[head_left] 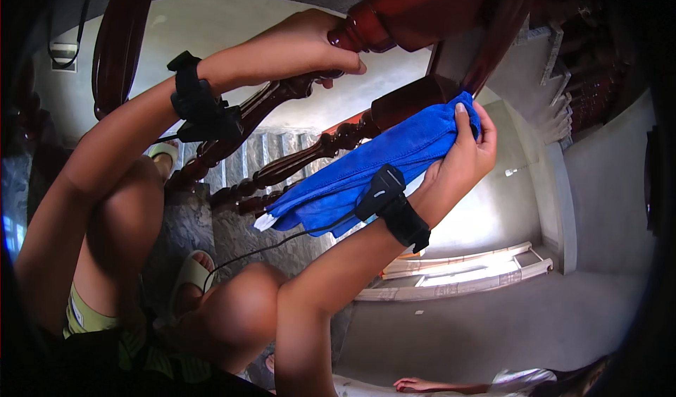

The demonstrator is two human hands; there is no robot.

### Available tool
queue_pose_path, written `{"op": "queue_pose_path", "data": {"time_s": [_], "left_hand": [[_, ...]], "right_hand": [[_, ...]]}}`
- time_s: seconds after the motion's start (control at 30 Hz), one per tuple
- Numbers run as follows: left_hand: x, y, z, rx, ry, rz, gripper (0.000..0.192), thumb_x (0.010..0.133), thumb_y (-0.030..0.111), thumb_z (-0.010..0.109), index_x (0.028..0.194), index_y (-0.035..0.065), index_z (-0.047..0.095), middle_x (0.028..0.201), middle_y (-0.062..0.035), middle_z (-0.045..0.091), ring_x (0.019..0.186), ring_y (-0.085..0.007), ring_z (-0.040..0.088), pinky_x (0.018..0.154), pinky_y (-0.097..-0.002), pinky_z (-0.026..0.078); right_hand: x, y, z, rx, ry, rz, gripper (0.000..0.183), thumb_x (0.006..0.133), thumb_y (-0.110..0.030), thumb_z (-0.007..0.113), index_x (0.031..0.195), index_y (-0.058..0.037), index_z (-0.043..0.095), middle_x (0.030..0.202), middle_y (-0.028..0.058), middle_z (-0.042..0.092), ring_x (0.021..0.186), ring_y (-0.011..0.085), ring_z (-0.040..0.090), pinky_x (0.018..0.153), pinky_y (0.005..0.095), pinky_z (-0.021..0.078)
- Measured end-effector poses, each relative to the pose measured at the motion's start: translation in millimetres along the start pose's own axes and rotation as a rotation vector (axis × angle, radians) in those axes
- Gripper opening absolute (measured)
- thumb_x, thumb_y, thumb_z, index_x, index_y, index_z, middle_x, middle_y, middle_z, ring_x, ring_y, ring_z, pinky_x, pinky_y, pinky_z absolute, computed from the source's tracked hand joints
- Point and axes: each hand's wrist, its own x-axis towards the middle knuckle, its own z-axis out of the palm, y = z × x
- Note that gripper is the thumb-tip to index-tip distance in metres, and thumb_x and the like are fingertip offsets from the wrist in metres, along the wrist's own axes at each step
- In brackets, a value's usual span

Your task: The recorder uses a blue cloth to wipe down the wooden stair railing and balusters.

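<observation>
Near the top centre, my left hand [322, 45] is closed around the narrow neck of a dark red turned wooden baluster [293, 88], just below its thick block. A blue cloth [364, 159] with a white tag at its lower end hangs in folds from my right hand [467, 143], whose thumb and fingers pinch its upper end. This hand is beside the lower part of a red wooden rail [494, 43]. Behind the cloth, a second turned baluster [296, 162] slants down to the stone floor; the cloth hides part of it. Both wrists wear black straps with small devices.
Marble stairs [259, 154] run down behind the balusters. A thin black cable [274, 244] crosses above my knee. Another thick red baluster [119, 43] stands at upper left. At the bottom right is another person's arm [438, 385]. Concrete-looking stair steps [552, 53] rise at upper right.
</observation>
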Motion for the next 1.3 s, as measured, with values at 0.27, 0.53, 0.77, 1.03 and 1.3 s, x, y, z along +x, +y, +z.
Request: {"op": "queue_pose_path", "data": {"time_s": [0.27,0.53,0.77,1.03,1.3], "left_hand": [[-2,-3,-3,0.031,0.042,0.033,0.039,0.079,0.033,0.071,0.1,0.002,0.063,0.068,-0.0036,0.061,0.053,-0.01,0.057,0.046,-0.0246,0.046],[-5,3,-2,-0.013,0.026,0.013,0.039,0.08,0.035,0.07,0.1,0.0019,0.064,0.072,-0.0045,0.062,0.059,-0.0103,0.061,0.048,-0.0251,0.049],[-1,0,2,0.005,0.013,0.027,0.04,0.08,0.035,0.071,0.101,0.0016,0.064,0.075,-0.0041,0.064,0.065,-0.0096,0.064,0.051,-0.0231,0.049],[5,-6,2,0.001,-0.005,0.059,0.039,0.08,0.035,0.07,0.099,0.0016,0.064,0.075,-0.0038,0.063,0.063,-0.0089,0.062,0.052,-0.023,0.049],[0,-6,-4,0.0,0.019,0.033,0.038,0.08,0.034,0.07,0.099,0.0017,0.063,0.074,-0.0032,0.063,0.061,-0.0088,0.061,0.048,-0.023,0.047]], "right_hand": [[-12,-16,35,0.095,0.057,-0.152,0.02,0.082,0.008,0.07,0.101,0.007,0.065,0.101,0.0147,0.067,0.091,0.0194,0.064,0.084,0.0281,0.0532],[-16,-24,48,-0.048,0.077,-0.393,0.018,0.082,0.008,0.071,0.099,0.0069,0.067,0.096,0.0124,0.068,0.085,0.017,0.064,0.08,0.0264,0.0536],[-7,-15,27,-0.187,0.045,-0.356,0.018,0.08,0.007,0.072,0.097,0.0065,0.069,0.093,0.0117,0.068,0.083,0.0159,0.064,0.079,0.0255,0.0529],[0,-3,1,-0.287,-0.002,-0.165,0.018,0.077,0.007,0.073,0.095,0.0065,0.069,0.095,0.0144,0.069,0.085,0.0189,0.065,0.08,0.029,0.0523],[-5,-7,17,-0.261,0.057,-0.15,0.018,0.078,0.008,0.072,0.095,0.0063,0.07,0.093,0.0134,0.07,0.082,0.0174,0.065,0.076,0.027,0.0534]]}}
